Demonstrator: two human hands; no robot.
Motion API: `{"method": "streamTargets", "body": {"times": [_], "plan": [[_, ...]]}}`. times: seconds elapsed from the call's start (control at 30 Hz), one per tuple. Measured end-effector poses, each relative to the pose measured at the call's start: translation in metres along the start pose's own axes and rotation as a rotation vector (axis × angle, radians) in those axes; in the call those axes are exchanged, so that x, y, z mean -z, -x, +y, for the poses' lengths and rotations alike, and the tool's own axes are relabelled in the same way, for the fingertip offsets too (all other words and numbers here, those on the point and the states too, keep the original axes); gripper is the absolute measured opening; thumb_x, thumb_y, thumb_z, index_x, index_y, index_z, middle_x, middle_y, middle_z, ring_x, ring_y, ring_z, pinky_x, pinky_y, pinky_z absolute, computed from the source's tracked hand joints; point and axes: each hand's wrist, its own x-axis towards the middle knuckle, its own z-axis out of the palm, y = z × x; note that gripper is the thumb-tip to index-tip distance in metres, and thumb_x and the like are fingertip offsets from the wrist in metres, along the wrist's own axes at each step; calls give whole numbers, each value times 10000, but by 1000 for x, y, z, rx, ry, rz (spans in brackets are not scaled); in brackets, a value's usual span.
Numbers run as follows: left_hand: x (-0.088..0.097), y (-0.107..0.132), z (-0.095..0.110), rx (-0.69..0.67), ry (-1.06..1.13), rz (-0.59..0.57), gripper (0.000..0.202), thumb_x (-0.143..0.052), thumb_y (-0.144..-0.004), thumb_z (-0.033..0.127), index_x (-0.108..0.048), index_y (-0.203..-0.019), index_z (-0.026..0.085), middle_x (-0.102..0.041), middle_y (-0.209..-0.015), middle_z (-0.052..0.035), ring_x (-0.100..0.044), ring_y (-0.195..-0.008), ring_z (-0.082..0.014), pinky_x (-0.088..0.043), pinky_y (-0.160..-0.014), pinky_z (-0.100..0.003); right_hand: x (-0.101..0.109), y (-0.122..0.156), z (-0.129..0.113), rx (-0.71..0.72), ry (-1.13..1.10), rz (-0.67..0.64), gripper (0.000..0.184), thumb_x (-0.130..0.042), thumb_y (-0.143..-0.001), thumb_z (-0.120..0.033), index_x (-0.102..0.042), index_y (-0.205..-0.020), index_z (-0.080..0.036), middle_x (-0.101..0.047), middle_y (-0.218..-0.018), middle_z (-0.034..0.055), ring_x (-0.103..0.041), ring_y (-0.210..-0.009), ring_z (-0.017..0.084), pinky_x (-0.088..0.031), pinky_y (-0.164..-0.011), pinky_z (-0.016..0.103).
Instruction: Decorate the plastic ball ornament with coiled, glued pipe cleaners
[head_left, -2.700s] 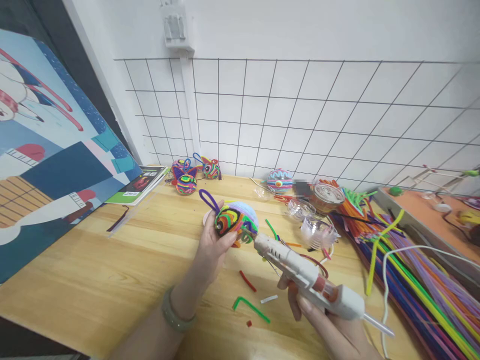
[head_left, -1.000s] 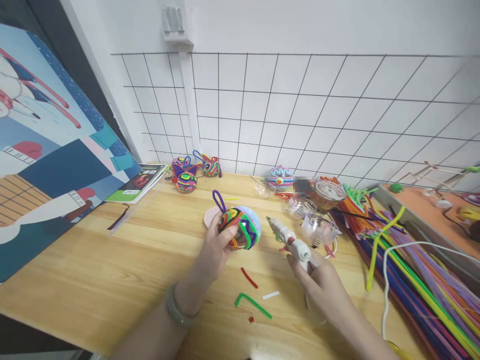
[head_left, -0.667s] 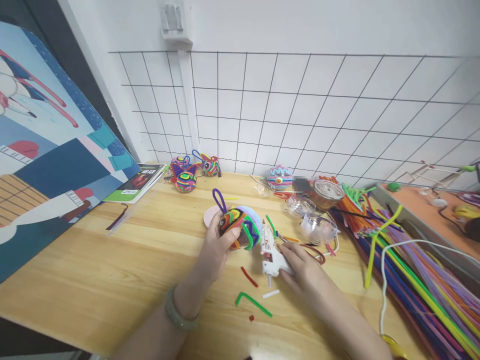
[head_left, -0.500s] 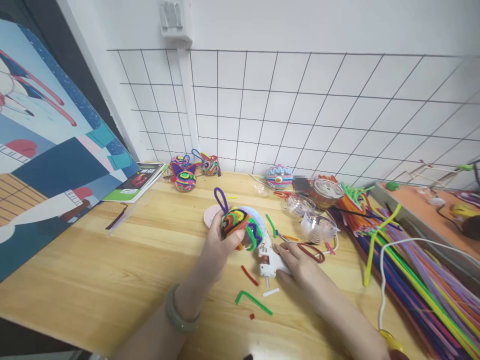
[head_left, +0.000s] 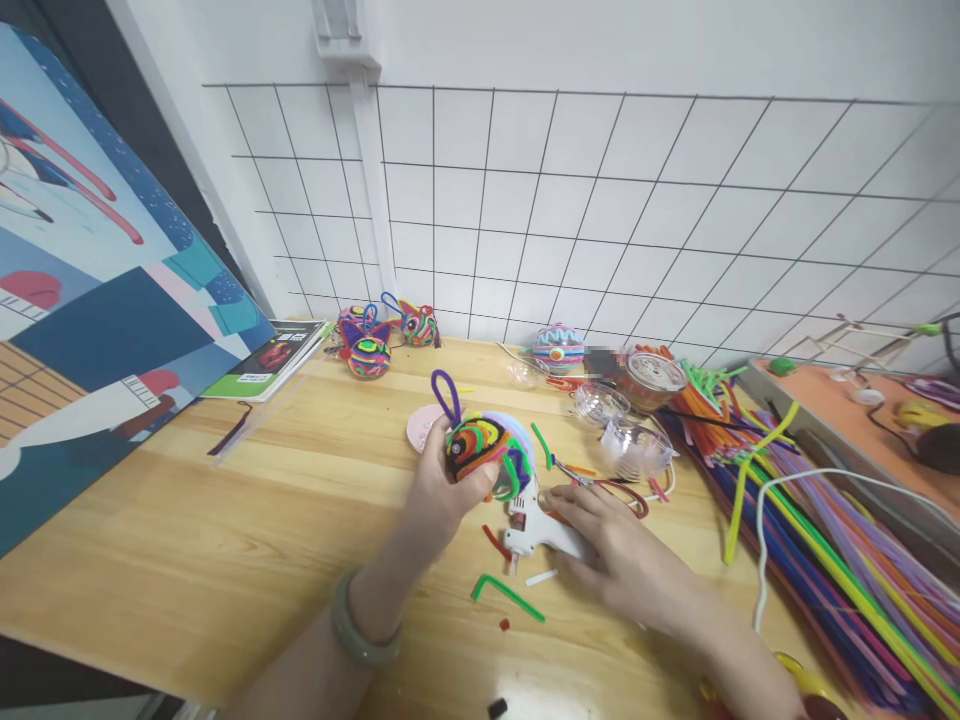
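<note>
My left hand (head_left: 439, 490) is wrapped round a ball (head_left: 476, 450) covered in coiled, brightly coloured pipe cleaners, with a purple loop standing up from its top. A curled green piece sticks out on its right side. Close beside it, my right hand (head_left: 611, 540) grips the handle of a white hot glue gun (head_left: 529, 525), fingers on one side and thumb on the other. The ball partly hides the gun's front end. Below lie a bent green pipe cleaner (head_left: 510, 597), a short red piece (head_left: 496, 542) and a white glue stick (head_left: 541, 577).
Finished pipe-cleaner balls (head_left: 369, 352) stand at the back left, near a book (head_left: 259, 365). Scissors (head_left: 626, 497), clear plastic shells (head_left: 636, 450) and a striped ball (head_left: 559, 350) lie beyond my right hand. Bundled pipe cleaners (head_left: 817, 560) and a white cable (head_left: 763, 540) occupy the right.
The glue gun has shifted left and turned slightly, its rear now near the short red piece. My right hand has closed further over its handle. The ball stays in my left hand, barely moved.
</note>
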Motion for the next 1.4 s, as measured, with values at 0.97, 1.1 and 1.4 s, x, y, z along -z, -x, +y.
{"method": "streamTargets", "body": {"times": [0.97, 1.1, 1.4], "plan": [[-19, 25, -17, -104, -457, -133, 727, -755, -602, 133, -480, -1273, 192, -612, -1215, -123, -575, -1140, -329, -470, -972, -406, 0, -1, -42, -88, -381, 650, 325, -638, -836, -235, -622, -1158, -202, -698, -1104, 116, -646, -1038, 249, -533, -890, 399], [-20, 24, -16, -118, -504, -144, 719, -743, -619, 149, -470, -1283, 191, -601, -1231, -129, -571, -1145, -330, -461, -983, -425, -1, -2, -42, -108, -383, 643, 321, -634, -835, -243, -626, -1153, -199, -694, -1115, 122, -641, -1053, 254, -527, -902, 408], [-16, 24, -12, -131, -613, -256, 769, -659, -692, 185, -333, -1386, 127, -535, -1311, -178, -550, -1177, -319, -443, -1000, -454, -4, -1, -37, -115, -427, 612, 315, -637, -844, -242, -616, -1155, -207, -677, -1116, 114, -628, -1052, 234, -519, -903, 392]]}}
